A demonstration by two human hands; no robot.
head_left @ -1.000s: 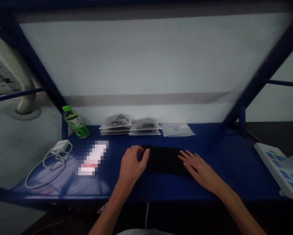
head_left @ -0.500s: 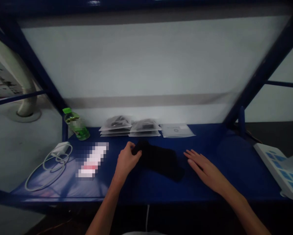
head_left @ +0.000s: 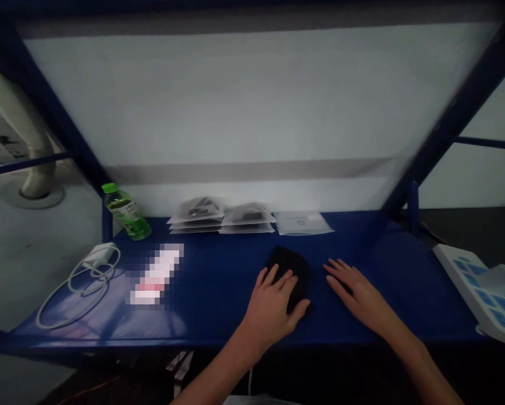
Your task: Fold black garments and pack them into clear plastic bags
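Note:
A piece of black cloth lies in a small folded bundle on the blue table; its exact kind cannot be made out. My left hand rests on top of it, fingers spread and thumb along its near right edge, hiding much of the near side. Just right of the cloth, my right hand is held low over the tabletop, palm down, fingers stretched out and nothing in them. A small gap separates it from the cloth.
Along the back edge lie stacked clear bags with dark contents, and a flat pale bag. To the left are a green bottle, a white charger with its cable and a blurred strip. A blue-and-white box stands at right.
The cloth's left end has been folded over to the right, making a smaller bundle. My left hand has moved right with it and now lies flat on top. My right hand has barely moved.

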